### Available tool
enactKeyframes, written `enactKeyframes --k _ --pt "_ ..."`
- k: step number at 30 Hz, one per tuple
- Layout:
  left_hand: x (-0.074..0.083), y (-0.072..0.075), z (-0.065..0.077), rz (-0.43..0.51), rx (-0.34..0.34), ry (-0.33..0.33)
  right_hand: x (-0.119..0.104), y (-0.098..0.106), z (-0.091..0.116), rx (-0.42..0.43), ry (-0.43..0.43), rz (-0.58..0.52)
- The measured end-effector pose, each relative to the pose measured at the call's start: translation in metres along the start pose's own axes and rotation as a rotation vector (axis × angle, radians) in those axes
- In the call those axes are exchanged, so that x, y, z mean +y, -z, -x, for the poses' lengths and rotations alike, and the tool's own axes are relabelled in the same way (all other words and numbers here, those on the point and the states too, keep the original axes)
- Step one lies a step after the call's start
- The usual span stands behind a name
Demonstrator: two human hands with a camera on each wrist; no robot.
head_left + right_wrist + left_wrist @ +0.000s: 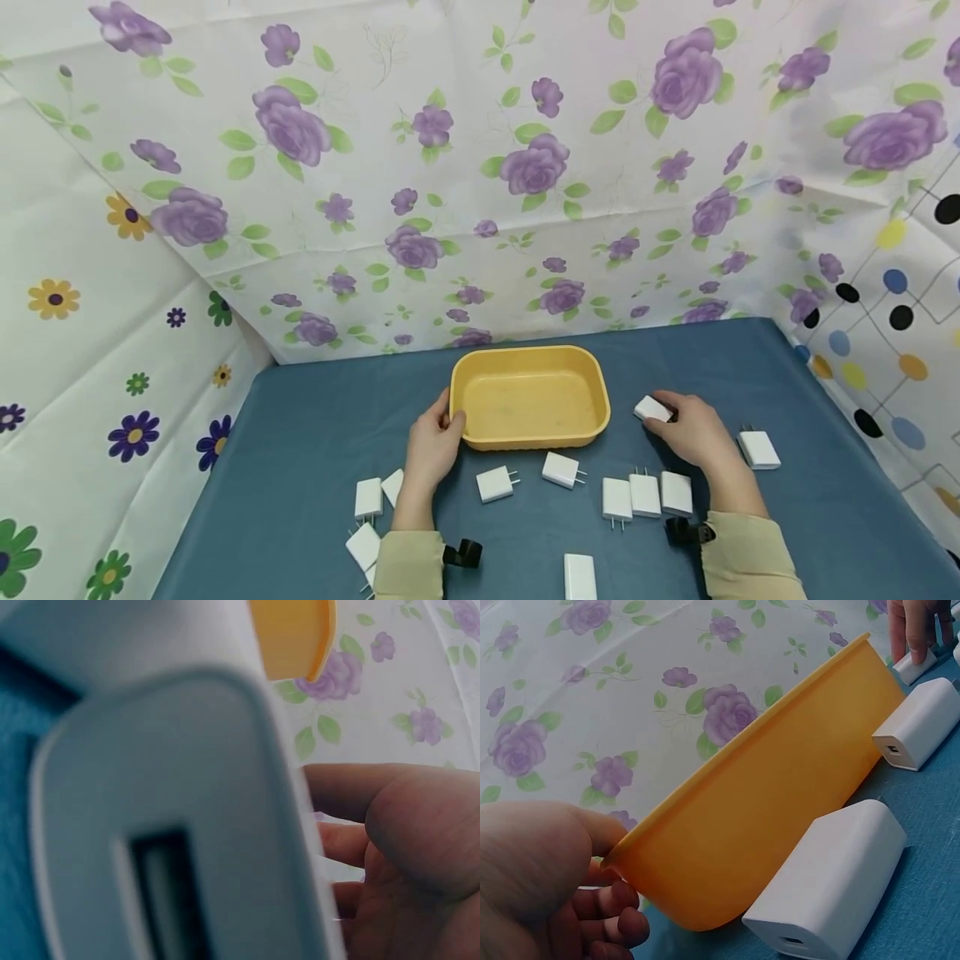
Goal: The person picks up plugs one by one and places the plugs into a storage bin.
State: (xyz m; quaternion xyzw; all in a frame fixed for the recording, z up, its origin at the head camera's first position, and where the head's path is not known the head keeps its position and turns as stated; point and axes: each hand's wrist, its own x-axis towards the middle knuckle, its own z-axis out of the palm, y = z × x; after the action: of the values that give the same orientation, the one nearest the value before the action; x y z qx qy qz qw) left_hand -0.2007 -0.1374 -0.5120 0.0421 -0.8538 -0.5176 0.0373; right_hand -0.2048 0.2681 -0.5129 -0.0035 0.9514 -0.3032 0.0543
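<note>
Yellow plastic round-cornered tray (528,404) as landmark: left hand (435,446) grips its left rim. Right hand (693,429), the nearer one, pinches a small white block-shaped charger (651,409) just right of the tray; charger sits on the hand's tray-facing side, long axis seemingly aslant, prongs hidden. Left wrist view shows a port slot (792,940) in another white block-shaped charger (832,877) before the tray; head view doesn't.
</note>
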Motion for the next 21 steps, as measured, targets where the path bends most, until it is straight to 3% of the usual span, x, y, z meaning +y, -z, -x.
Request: enactKeyframes --k 10,16,21 --pt "0.001 0.0 0.0 -0.029 0.026 -0.036 0.0 0.004 -0.001 -0.033 -0.047 -0.014" --pt "0.001 0.0 -0.001 -0.035 0.02 -0.045 -0.002 0.005 -0.001 -0.004 -0.069 -0.144" --pt "0.001 -0.003 0.0 0.001 0.01 -0.033 -0.021 0.009 0.003 0.059 -0.045 -0.286"
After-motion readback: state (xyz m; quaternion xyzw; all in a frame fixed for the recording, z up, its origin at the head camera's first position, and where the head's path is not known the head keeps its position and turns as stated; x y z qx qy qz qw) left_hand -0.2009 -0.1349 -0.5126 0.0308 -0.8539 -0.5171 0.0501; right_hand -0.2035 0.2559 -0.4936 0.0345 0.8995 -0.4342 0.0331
